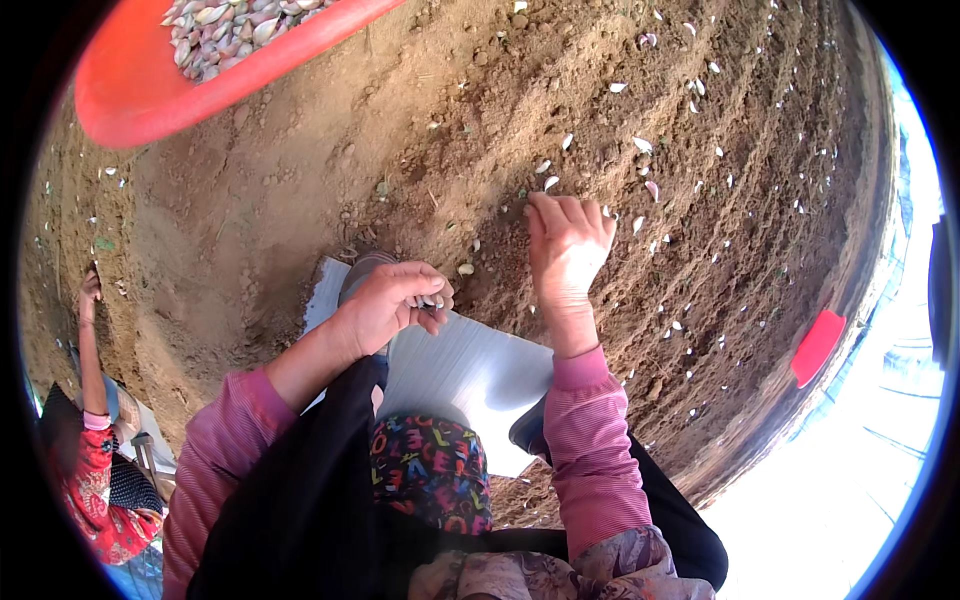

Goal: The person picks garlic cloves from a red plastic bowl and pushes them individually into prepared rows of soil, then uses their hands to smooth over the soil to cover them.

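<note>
My left hand is curled palm-up over a pale smooth board, closed around a few garlic cloves. My right hand reaches down to the loose brown soil, its fingertips bent against the ground. Whether a clove is pinched there is hidden by the back of that hand. Just beyond its fingers lie white garlic cloves, and a pinkish clove rests to the right. Many more cloves dot the furrowed soil on the right side. A stray clove lies between the two hands.
A red plastic basin heaped with garlic cloves stands at upper left. The pale board lies between my feet. Another person in a red patterned sleeve touches soil at far left. A red object sits near the right edge.
</note>
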`<state>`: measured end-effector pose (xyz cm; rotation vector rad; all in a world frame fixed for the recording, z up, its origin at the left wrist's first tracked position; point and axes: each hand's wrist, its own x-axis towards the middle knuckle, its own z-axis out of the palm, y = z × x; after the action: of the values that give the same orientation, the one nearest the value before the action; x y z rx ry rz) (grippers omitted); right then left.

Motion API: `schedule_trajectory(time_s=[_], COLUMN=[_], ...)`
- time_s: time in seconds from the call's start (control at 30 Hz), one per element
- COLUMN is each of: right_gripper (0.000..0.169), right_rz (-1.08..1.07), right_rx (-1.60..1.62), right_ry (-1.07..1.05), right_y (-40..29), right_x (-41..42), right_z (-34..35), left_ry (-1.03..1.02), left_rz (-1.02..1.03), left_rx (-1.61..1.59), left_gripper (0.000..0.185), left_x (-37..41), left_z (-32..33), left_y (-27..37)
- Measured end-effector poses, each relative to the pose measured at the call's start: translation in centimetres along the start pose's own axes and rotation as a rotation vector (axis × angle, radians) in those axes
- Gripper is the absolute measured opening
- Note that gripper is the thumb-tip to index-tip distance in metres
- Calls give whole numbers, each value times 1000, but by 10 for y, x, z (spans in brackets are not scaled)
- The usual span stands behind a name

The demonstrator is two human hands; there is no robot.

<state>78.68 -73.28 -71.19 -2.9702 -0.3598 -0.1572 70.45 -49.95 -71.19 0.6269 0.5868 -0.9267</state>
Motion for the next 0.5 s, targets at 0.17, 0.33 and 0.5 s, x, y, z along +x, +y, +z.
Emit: schedule_trajectory(time_s=[0.17, 0.33, 0.5], right_gripper=[15, 9, 11], right_rz=[-55, 45, 56], right_rx=[-93, 224, 457], right_ry=[9, -66, -181], right_y=[15, 4, -26], right_x=[31, 11, 4], right_z=[0, -10, -26], left_ry=[17, 54, 68], left_rz=[-46, -19, 11], left_rx=[32, -50, -185], left_gripper=[19, 24, 29], left_x=[1, 6, 27], left_z=[2, 17, 17], left_y=[-4, 10, 15])
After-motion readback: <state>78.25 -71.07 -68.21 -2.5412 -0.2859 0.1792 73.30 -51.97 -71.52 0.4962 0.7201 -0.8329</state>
